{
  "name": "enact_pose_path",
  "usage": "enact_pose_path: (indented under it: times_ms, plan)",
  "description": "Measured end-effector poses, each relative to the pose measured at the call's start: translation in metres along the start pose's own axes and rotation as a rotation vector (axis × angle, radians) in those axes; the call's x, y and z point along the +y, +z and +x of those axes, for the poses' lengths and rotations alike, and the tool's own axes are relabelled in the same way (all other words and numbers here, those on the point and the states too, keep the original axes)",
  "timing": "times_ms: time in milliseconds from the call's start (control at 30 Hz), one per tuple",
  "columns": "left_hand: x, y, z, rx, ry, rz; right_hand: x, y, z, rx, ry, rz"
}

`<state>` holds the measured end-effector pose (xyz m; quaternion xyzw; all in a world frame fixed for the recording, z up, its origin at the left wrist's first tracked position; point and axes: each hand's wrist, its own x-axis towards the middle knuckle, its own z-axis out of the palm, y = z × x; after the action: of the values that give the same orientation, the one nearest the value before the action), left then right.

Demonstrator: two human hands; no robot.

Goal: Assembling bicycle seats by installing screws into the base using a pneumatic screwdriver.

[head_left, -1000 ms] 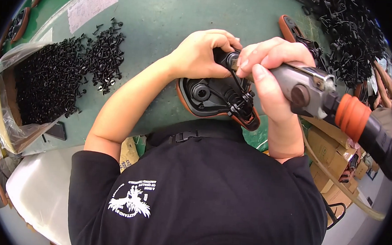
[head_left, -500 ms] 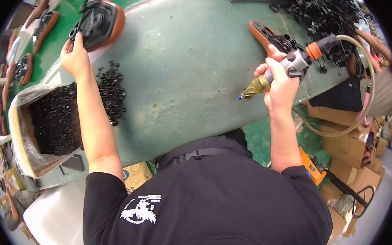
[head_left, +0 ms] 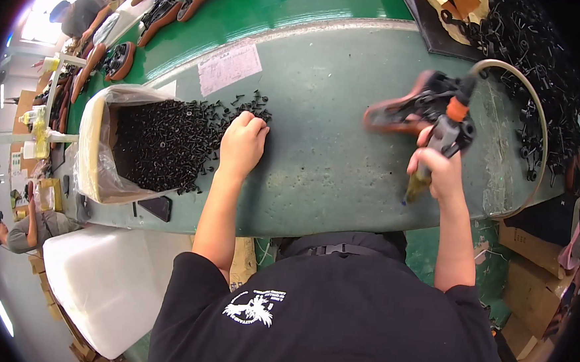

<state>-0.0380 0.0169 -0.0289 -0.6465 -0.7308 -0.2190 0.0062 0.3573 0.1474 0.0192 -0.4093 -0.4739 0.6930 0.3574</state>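
Observation:
My left hand (head_left: 243, 143) rests at the right edge of a pile of loose black screws (head_left: 173, 137). Its fingers are bent together over the screws; what is between them is hidden. In my right hand (head_left: 440, 169) is a power screwdriver (head_left: 447, 134) with an orange ring and a yellowish wrapped nose, its tip pointing down toward me. Just beyond that hand, a shoe-shaped brown piece with black fittings (head_left: 410, 109) is smeared by motion. It overlaps the driver and fingers, and I cannot tell whether they grip it.
The screws spill from a plastic-lined box (head_left: 91, 149) lying on its side. A paper sheet (head_left: 229, 68) lies behind them. Tangled black parts (head_left: 532, 76) cover the far right, where the driver's hose (head_left: 544, 130) loops. Brown pieces (head_left: 159, 20) line the green surface beyond. Other people stand far left.
My left hand has let go of a brown-and-black piece at the far left and come to the screws. The view has swung left. The right-hand brown piece has come nearer, beside the driver.

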Motion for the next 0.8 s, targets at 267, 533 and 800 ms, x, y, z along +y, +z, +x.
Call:
enact_pose_path:
  times_ms: [267,533,800]
  plan:
    - [0.019,-0.006,0.005,0.159,0.068,-0.099,-0.012,0.000,-0.048,-0.379,0.124,-0.369]
    - [0.112,-0.023,-0.020,-0.107,-0.374,-1.482,-0.072,0.005,-0.077,-0.181,-0.277,-0.120]
    - [0.178,-0.008,-0.034,-0.425,-0.314,-2.182,-0.087,0.059,-0.069,-0.533,-0.813,0.217]
